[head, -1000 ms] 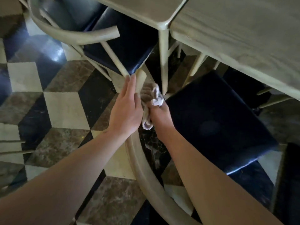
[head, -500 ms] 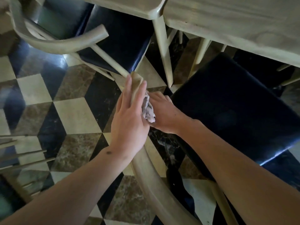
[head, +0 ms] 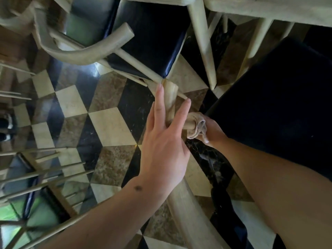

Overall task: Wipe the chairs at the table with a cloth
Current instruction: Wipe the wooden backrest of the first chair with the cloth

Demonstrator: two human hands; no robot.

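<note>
A pale wooden chair with a curved back rail [head: 188, 203] and a dark blue seat [head: 287, 108] stands right below me. My left hand [head: 163, 146] rests on the end of the rail with straight, spread fingers. Just right of it and lower, my right hand [head: 213, 132] grips a bunched beige cloth [head: 195, 126], which is wrapped round a wooden post under the rail. Most of my right hand's fingers are hidden by the cloth.
A second chair [head: 149, 36] with a dark seat and curved armrest stands at the upper left, close to the rail's end. The pale wooden table [head: 269, 9] runs along the top, one leg [head: 204, 44] reaching down. Spindles of another chair [head: 41, 173] show at the left over the chequered floor.
My right hand has moved down and to the right with the cloth, from beside the rail to the post under it. My left hand's fingers have spread. The view has tilted further down.
</note>
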